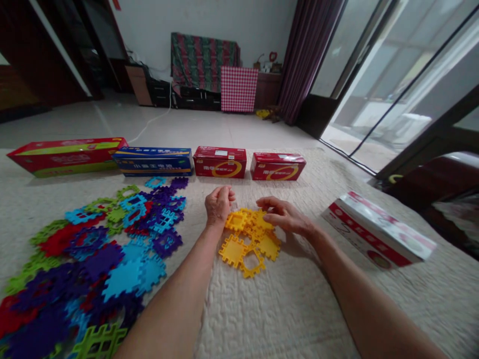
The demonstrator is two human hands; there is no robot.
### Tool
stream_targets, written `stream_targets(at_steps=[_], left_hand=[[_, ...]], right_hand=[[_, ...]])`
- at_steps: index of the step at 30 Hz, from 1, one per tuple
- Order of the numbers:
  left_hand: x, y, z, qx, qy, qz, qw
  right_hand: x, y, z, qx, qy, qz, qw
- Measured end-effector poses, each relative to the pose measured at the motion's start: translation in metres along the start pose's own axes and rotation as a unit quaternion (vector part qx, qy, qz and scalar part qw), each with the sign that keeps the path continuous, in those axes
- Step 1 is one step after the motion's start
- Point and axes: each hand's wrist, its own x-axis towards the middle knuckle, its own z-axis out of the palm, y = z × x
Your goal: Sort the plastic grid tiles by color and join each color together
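Several yellow interlocking square tiles (250,243) lie in a small cluster on the cream quilted mat (284,304) in front of me. My left hand (218,205) rests at the cluster's left top edge, fingers curled inward, touching a yellow tile. My right hand (281,215) lies on the cluster's right top, fingers pressed together on a yellow tile. A big loose heap of blue, purple, green and red tiles (112,244) spreads over the mat to the left of my left arm.
A row of boxes stands along the mat's far edge: a long red-green box (67,156), a blue box (154,161) and two red boxes (220,162) (277,166). A white-red box (377,229) lies at right. Glass doors and a dark sofa lie beyond.
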Motion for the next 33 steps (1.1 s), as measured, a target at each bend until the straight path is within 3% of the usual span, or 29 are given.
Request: stream_targets(at_steps=[6,10,13,18,22,28,33], left_hand=[[0.000,0.000,0.001,0.008,0.002,-0.004,1.000],[0.000,-0.002,0.001,0.008,-0.003,-0.007,1.000],[0.000,-0.003,0.001,0.010,-0.005,-0.008,1.000],[0.000,-0.003,0.000,0.020,-0.006,-0.001,1.000],[0.000,-0.002,0.001,0.020,-0.007,-0.006,1.000],[0.000,-0.001,0.001,0.018,-0.005,-0.002,1.000],[-0.001,0.001,0.001,0.005,0.002,-0.006,1.000]], right_hand=[[-0.002,-0.013,0.002,-0.166,-0.016,-0.063,0.984],[-0.002,-0.017,0.006,-0.202,-0.003,-0.069,0.977],[0.001,-0.013,0.003,-0.155,0.005,-0.063,0.986],[0.004,0.011,0.000,-0.012,0.142,-0.026,0.989],[0.003,0.023,0.002,0.042,0.190,-0.031,0.980],[0.000,0.023,-0.004,-0.130,0.204,0.026,0.970],[0.003,0.029,-0.008,-0.196,0.167,-0.042,0.965]])
